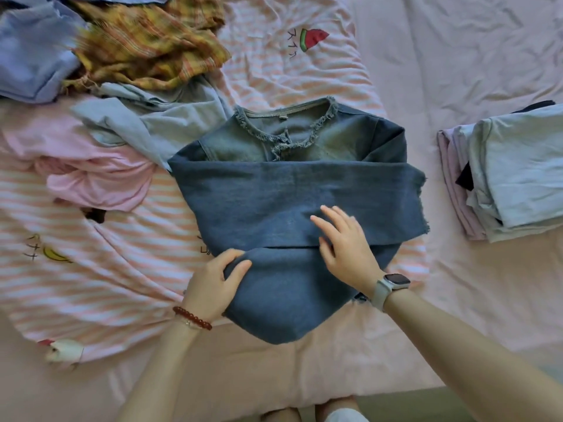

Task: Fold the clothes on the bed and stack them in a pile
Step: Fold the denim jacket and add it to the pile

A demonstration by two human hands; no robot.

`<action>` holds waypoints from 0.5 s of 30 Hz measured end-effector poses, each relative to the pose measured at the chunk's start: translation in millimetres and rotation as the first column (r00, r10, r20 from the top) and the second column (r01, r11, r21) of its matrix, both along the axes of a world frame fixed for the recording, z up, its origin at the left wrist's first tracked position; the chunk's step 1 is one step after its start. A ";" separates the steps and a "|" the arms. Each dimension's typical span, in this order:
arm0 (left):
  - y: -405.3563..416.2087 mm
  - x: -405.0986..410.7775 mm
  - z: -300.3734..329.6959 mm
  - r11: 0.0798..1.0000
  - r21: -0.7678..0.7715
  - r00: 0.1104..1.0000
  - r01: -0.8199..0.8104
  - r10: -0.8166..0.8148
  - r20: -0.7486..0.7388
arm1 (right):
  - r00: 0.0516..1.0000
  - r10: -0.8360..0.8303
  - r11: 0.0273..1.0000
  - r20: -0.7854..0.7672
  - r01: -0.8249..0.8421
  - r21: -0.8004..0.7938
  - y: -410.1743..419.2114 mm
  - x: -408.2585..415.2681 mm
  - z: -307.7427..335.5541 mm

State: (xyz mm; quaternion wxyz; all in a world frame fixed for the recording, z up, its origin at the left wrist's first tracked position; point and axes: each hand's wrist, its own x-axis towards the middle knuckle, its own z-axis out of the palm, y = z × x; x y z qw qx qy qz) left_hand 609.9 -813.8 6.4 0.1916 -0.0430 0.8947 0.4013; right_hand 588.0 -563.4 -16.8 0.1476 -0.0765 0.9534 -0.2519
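A: Denim top [292, 190] lies mid-bed, frayed collar away from the person, both sleeves folded across its front.

B: And the hands?

A: Left hand [213, 284] grips the lower left edge of the top, fingers curled round a bunched fold of denim, thumb on top. Red bead bracelet [192, 318] on that wrist.

B: The right?

A: Right hand [344, 248] lies flat on the folded sleeve, fingers straight and spread, pressing, holding nothing. Pale watch [390, 284] on the wrist.

B: Where's the finished pile?

A: Off to the right, well apart from the top: the pile [505, 175], light blue on top, lilac beneath, something dark poking out between layers.

B: And the unfolded clothes?

A: Up and left. A light blue garment [152, 123] crumpled just beside the top's left shoulder, touching it. A pink garment [91, 175] twisted left of that. A yellow plaid piece [146, 41] heaped at the top, and a periwinkle one [30, 56] in the far left corner.

B: Under it all?

A: A pink-and-white striped sheet [91, 284] with fruit prints, watermelon near the top and banana at left, lying over the plain pink bed [457, 56].
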 end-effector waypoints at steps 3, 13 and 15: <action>2.0 -14.5 -6.8 0.990 -0.033 0.987 0.138 -0.135 0.084 | 0.972 0.179 0.981 -0.151 -0.188 -0.050 -17.1 -7.1 4.3; -9.9 16.6 -18.1 0.997 -0.070 0.939 0.036 -0.010 0.344 | 0.944 0.330 0.891 0.019 -0.317 0.325 -50.9 -20.6 -26.7; -17.6 13.5 -9.4 0.997 -0.061 0.951 0.037 -0.016 0.308 | 0.965 0.262 0.943 -0.009 -0.254 0.217 -45.0 -18.1 -24.3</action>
